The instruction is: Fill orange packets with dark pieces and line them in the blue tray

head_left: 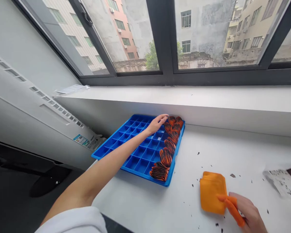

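The dark-and-orange bundles (166, 157) are lined up along the 3 o'clock side of the tray (171, 171). At its 1 o'clock corner they are neared by the left hand (157, 124); whether anything is pinched cannot be told. At 4 o'clock, on the counter (208, 149), the stack (211, 191) is touched by the right hand's (251, 212) fingers, their grip unclear. Bundles are probably best steadied lightly, flecks (232, 175) kept clear.

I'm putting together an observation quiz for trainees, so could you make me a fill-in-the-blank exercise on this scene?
1. The left hand reaches over a divided tray coloured ____.
2. In the picture, orange-and-black bundles line the tray's ____ side.
3. The right hand is at a flat stack coloured ____.

Missing words: blue; right; orange.
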Motion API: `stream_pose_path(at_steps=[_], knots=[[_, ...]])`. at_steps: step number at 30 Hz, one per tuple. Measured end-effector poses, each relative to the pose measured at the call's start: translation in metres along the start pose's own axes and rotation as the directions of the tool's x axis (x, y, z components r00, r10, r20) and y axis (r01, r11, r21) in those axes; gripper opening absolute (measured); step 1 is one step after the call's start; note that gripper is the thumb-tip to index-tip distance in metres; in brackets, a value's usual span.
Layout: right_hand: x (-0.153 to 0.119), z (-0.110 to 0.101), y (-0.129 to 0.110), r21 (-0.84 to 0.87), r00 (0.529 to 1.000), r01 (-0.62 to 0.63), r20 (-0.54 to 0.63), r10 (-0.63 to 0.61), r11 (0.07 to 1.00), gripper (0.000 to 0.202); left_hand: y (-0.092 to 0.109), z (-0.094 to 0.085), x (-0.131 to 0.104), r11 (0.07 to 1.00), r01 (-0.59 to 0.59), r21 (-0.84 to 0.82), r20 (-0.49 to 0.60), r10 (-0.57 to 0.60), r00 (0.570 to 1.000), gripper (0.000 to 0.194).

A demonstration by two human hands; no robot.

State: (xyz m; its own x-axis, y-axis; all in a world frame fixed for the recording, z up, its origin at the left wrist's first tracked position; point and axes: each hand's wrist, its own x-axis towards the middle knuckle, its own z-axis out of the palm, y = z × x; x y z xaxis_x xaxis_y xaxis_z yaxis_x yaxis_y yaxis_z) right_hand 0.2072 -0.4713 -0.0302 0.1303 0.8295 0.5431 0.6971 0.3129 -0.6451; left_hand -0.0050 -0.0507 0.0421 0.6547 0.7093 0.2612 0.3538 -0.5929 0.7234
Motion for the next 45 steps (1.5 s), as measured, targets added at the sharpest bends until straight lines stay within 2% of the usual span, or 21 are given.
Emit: stream_pose_path(at_steps=[2, 3, 5, 7, 8, 9, 10, 12, 13, 15, 17, 19, 22, 25, 32, 36, 39, 45], knots=[[0.008, -0.012, -0.004, 0.003, 0.995, -0.098, -0.017, 0.098, 0.995, 0.037, 0.013, -0.011, -0.015, 0.999, -0.05, -0.014, -0.104, 0.048, 0.993, 0.057], [0.01, -0.016, -0.004, 0.0, 0.99, -0.135, -0.037, 0.135, 0.991, 0.04, 0.024, -0.016, -0.027, 0.99, -0.138, 0.017, -0.214, 0.138, 0.967, 0.051], [0.011, -0.02, -0.002, -0.024, 0.976, -0.21, -0.071, 0.208, 0.977, 0.042, 0.051, -0.018, -0.059, 0.945, -0.309, 0.106, -0.364, 0.326, 0.873, 0.038], [0.009, -0.019, 0.001, -0.054, 0.968, -0.246, -0.071, 0.242, 0.968, 0.037, 0.084, -0.006, -0.103, 0.874, -0.463, 0.15, -0.427, 0.479, 0.766, 0.031], [0.009, -0.018, 0.002, -0.072, 0.968, -0.248, -0.053, 0.244, 0.966, 0.035, 0.1, 0.006, -0.126, 0.824, -0.544, 0.16, -0.386, 0.56, 0.733, 0.032], [0.008, -0.016, 0.002, -0.089, 0.971, -0.239, -0.025, 0.237, 0.967, 0.036, 0.114, 0.021, -0.149, 0.778, -0.611, 0.146, -0.291, 0.624, 0.725, 0.035], [0.007, -0.014, 0.002, -0.105, 0.975, -0.219, 0.012, 0.222, 0.97, 0.041, 0.125, 0.04, -0.17, 0.733, -0.668, 0.127, -0.145, 0.68, 0.719, 0.039], [0.007, -0.011, 0.001, -0.127, 0.979, -0.166, 0.102, 0.179, 0.978, 0.053, 0.136, 0.08, -0.199, 0.71, -0.7, 0.074, 0.194, 0.678, 0.709, 0.047], [0.006, -0.009, 0.001, -0.133, 0.977, -0.14, 0.143, 0.159, 0.981, 0.056, 0.137, 0.1, -0.207, 0.743, -0.665, 0.077, 0.323, 0.613, 0.721, 0.055], [0.004, -0.008, 0.002, -0.149, 0.969, -0.111, 0.203, 0.14, 0.983, 0.055, 0.132, 0.135, -0.209, 0.817, -0.566, 0.107, 0.466, 0.462, 0.755, 0.075], [0.002, -0.009, 0.005, -0.178, 0.96, -0.122, 0.229, 0.161, 0.977, 0.05, 0.123, 0.161, -0.2, 0.862, -0.492, 0.122, 0.53, 0.363, 0.767, 0.087], [0.0, -0.01, 0.01, -0.214, 0.95, -0.159, 0.233, 0.209, 0.964, 0.044, 0.115, 0.178, -0.189, 0.879, -0.464, 0.111, 0.557, 0.332, 0.761, 0.083], [-0.002, -0.011, 0.017, -0.256, 0.937, -0.207, 0.224, 0.267, 0.944, 0.039, 0.112, 0.191, -0.18, 0.891, -0.444, 0.091, 0.547, 0.328, 0.77, 0.07], [-0.002, -0.01, 0.02, -0.279, 0.931, -0.231, 0.216, 0.295, 0.932, 0.037, 0.113, 0.195, -0.177, 0.9, -0.43, 0.069, 0.527, 0.334, 0.782, 0.066], [0.001, -0.012, 0.018, -0.26, 0.922, -0.293, 0.179, 0.344, 0.92, 0.034, 0.107, 0.2, -0.158, 0.88, -0.473, -0.042, 0.507, 0.427, 0.749, 0.061], [0.006, -0.021, 0.018, -0.209, 0.919, -0.331, 0.149, 0.364, 0.92, 0.038, 0.106, 0.203, -0.157, 0.846, -0.527, -0.082, 0.449, 0.503, 0.738, 0.065], [0.009, -0.025, 0.015, -0.172, 0.918, -0.349, 0.135, 0.373, 0.921, 0.043, 0.106, 0.199, -0.159, 0.835, -0.542, -0.099, 0.443, 0.525, 0.727, 0.063], [0.007, -0.017, 0.008, -0.166, 0.932, -0.322, 0.119, 0.343, 0.932, 0.045, 0.111, 0.185, -0.156, 0.878, -0.445, -0.18, 0.416, 0.477, 0.774, 0.077]])
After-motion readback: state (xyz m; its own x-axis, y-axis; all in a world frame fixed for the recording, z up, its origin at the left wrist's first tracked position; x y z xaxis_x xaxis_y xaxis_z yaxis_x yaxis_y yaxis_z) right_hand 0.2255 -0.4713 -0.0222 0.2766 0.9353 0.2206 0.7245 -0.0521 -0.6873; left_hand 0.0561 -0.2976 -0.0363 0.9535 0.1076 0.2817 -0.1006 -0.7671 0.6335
